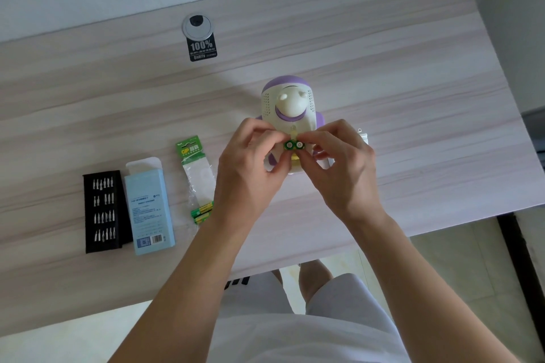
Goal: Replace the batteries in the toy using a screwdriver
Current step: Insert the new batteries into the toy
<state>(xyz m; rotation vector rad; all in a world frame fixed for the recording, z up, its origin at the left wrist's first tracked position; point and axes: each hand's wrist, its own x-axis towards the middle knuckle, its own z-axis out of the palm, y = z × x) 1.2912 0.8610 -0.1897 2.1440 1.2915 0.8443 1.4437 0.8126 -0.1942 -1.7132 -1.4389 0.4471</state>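
1. Nearest me, by the front edge of the table (pixel 413 156), a black bit tray (pixel 103 212) and a pale blue box (pixel 149 209) lie side by side, well left of the hands.
2. Just beyond them lies an opened battery pack (pixel 194 162). Two spare cells (pixel 202 212) sit at its near end, closer to the left hand than to the right.
3. The left hand (pixel 250 162) and right hand (pixel 339 162) meet at mid-table. Their fingertips are curled in and pinch the two green batteries (pixel 293 145) between them, the left on the left cell and the right on the right cell.
4. The batteries are side by side and touching, and their round ends face up at the wearer. Their long axis therefore runs down and away, towards the toy.
5. The toy (pixel 287 103) lies directly beneath and beyond the hands, head end away, with a yellow patch showing just under the batteries. I would guess the cells go straight down into it, or are being pulled apart first. I cannot tell which.
6. A small white object beside the right hand is too hidden to name.
7. Farthest off, a round grommet (pixel 197 26) and a black sticker (pixel 203 48) sit near the wall.
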